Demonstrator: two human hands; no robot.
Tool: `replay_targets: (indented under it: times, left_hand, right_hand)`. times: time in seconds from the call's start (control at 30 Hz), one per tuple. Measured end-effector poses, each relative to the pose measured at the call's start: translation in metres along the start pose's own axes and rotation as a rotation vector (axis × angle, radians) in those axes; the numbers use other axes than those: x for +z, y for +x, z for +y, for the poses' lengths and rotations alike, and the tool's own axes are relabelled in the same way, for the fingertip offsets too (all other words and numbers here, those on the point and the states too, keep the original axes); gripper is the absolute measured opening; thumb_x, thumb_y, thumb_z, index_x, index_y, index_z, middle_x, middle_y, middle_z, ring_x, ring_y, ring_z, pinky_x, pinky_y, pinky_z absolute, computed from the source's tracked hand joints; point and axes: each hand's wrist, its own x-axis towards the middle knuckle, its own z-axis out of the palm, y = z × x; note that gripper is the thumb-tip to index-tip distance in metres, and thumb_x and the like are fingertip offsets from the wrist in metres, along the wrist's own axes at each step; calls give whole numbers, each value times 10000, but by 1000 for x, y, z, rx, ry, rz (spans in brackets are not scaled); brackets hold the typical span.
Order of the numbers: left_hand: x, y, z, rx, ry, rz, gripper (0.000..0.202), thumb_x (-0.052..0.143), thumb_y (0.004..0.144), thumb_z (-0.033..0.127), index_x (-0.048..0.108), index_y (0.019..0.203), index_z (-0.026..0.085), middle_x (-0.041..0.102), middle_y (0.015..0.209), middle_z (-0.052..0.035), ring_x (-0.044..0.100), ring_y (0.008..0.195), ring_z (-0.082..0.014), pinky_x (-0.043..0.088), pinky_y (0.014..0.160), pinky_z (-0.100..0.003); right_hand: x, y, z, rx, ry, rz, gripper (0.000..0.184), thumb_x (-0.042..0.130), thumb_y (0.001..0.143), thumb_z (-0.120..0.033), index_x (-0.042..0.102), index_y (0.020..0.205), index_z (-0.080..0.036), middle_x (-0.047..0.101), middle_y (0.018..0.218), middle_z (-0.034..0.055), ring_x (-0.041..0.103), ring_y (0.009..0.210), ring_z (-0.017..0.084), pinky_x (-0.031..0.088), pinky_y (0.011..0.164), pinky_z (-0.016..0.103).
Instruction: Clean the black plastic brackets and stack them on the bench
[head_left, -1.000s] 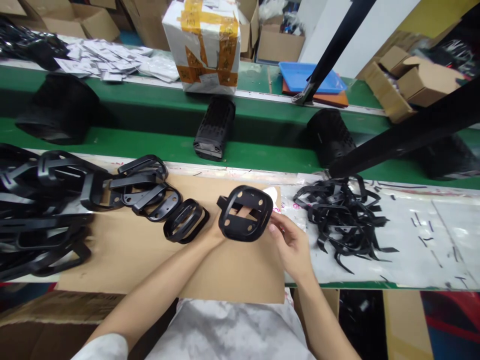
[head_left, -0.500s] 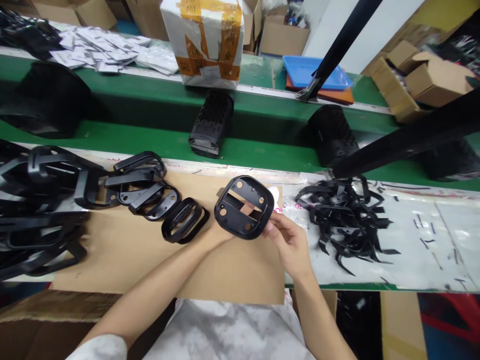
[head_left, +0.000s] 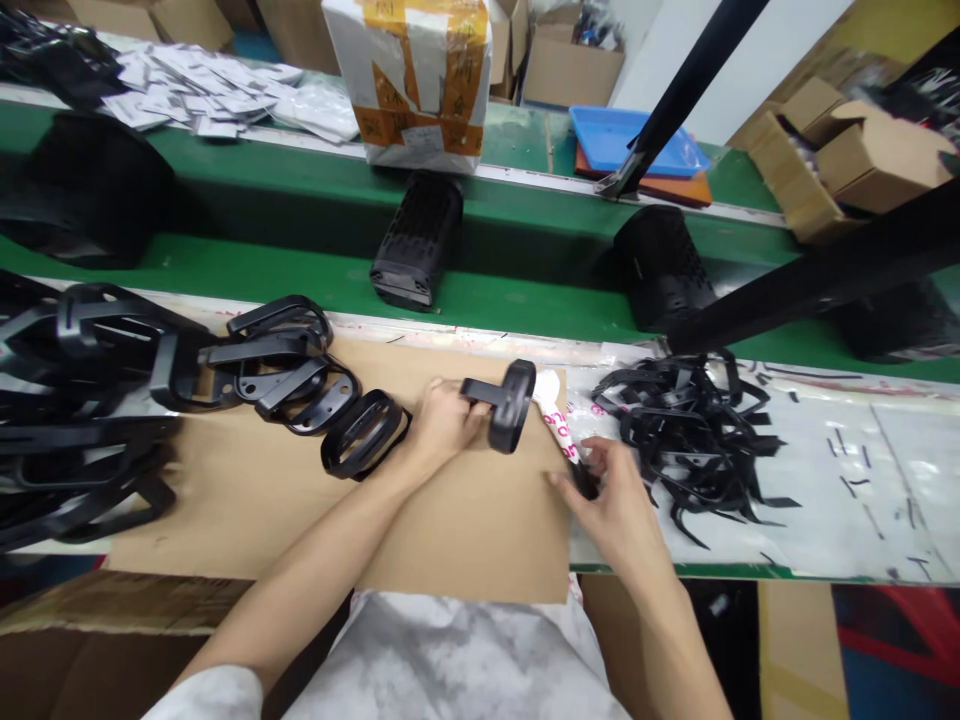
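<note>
My left hand (head_left: 442, 418) grips a black plastic frame part (head_left: 508, 404), turned edge-on above the brown cardboard sheet (head_left: 300, 510). My right hand (head_left: 611, 495) is off the part, lowered at the cardboard's right edge, its fingers curled around a small dark object (head_left: 583, 480) that I cannot make out. A row of similar black frames (head_left: 330, 410) lies to the left of my left hand. A heap of thin black plastic strips (head_left: 690, 430) sits just right of my right hand.
A big pile of black frames (head_left: 75, 400) fills the left of the bench. Behind runs a green conveyor (head_left: 525, 300) carrying black perforated housings (head_left: 416, 240). A taped white box (head_left: 412, 80), a blue tray (head_left: 637, 145) and cardboard boxes (head_left: 855, 160) stand farther back. Black bars (head_left: 825, 270) cross at right.
My left hand has turned the frame from face-on to edge-on. My right hand let go of it and dropped to the cardboard's right edge.
</note>
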Motion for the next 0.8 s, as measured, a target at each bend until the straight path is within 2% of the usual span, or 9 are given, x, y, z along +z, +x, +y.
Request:
replay_targets:
  times: [0.07, 0.17, 0.3, 0.37, 0.47, 0.53, 0.63, 0.73, 0.8]
  left_hand:
    - [-2, 3, 4, 1, 148, -46, 188, 585, 927, 210, 760, 874, 162, 797, 914, -110, 737, 878, -274, 509, 876, -420]
    - [-2, 6, 11, -31, 249, -47, 187, 583, 933, 219, 758, 904, 160, 795, 931, -128, 742, 905, -289, 477, 911, -432]
    - [-1, 7, 16, -66, 314, -47, 223, 559, 957, 242, 749, 877, 158, 792, 892, -138, 744, 871, -291, 454, 899, -432]
    - [-1, 7, 17, -79, 324, -61, 238, 550, 968, 253, 749, 885, 155, 790, 875, -141, 745, 865, -289, 449, 888, -426]
    - [-1, 8, 17, -73, 336, -74, 234, 557, 968, 261, 750, 895, 150, 790, 880, -145, 745, 872, -287, 449, 882, -419]
    - [0, 8, 17, -70, 342, -67, 234, 559, 966, 258, 755, 900, 148, 792, 896, -147, 745, 879, -286, 450, 888, -417]
    - [2, 8, 16, -79, 340, -54, 238, 558, 966, 247, 761, 891, 149, 794, 901, -147, 747, 882, -280, 453, 899, -411]
    - [3, 8, 15, -67, 333, -46, 240, 560, 966, 254, 763, 889, 151, 794, 899, -145, 746, 872, -282, 457, 892, -412]
    - [4, 7, 15, -59, 329, -43, 240, 562, 966, 260, 762, 889, 151, 792, 894, -145, 745, 866, -285, 457, 888, -416]
  right_hand:
    - [0, -4, 15, 21, -28, -83, 422, 637, 902, -512, 659, 1161, -180, 670, 954, 94, 632, 824, 259, 528, 761, 394]
    - [-6, -10, 23, 106, 28, -112, 376, 562, 955, -517, 655, 1116, -191, 692, 950, 95, 619, 697, 214, 515, 678, 363]
    - [-19, -25, 16, 360, 397, -227, 436, 549, 973, -612, 570, 1164, -220, 636, 810, 9, 435, 430, 106, 356, 398, 257]
    - [-21, -40, 12, 430, 589, -248, 452, 573, 968, -623, 567, 1191, -230, 606, 807, -10, 403, 408, 80, 299, 347, 220]
    - [-17, -63, 8, 469, 725, -286, 474, 555, 989, -614, 576, 1276, -237, 621, 860, 5, 382, 382, 57, 273, 321, 205]
    - [-10, -73, 7, 453, 706, -342, 509, 515, 1013, -604, 582, 1356, -233, 631, 869, 16, 399, 400, 69, 315, 339, 214]
    - [-2, -78, 9, 362, 524, -401, 552, 502, 1031, -568, 609, 1432, -205, 638, 814, 24, 462, 484, 116, 424, 425, 234]
    - [1, -78, 12, 275, 376, -348, 547, 491, 1044, -531, 630, 1447, -188, 643, 778, 26, 504, 533, 146, 467, 491, 253]
    - [2, -77, 14, 267, 368, -304, 551, 493, 1043, -525, 622, 1462, -191, 640, 772, 24, 516, 544, 156, 466, 497, 259]
